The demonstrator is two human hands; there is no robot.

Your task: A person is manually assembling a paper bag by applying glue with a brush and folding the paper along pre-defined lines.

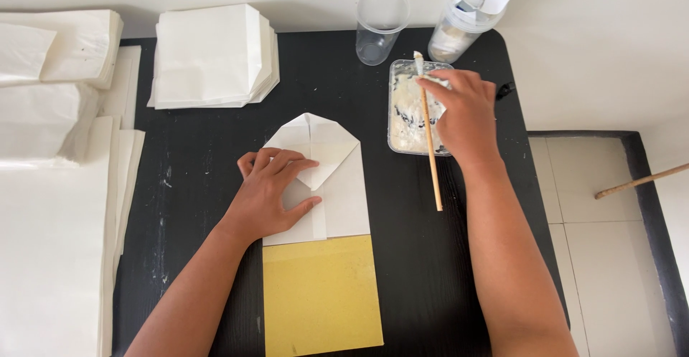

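White folded paper bag [326,185] lies flat under the pressing left hand [271,192], folds made but not glued, while beside it the right hand [463,109] grips a wooden glue brush [430,149].

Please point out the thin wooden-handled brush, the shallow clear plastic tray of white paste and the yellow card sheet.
Thin wooden-handled brush [433,163], head view, bare middle of the handle.
Shallow clear plastic tray of white paste [394,84], head view, left rim.
Yellow card sheet [321,294], head view, centre of its face.
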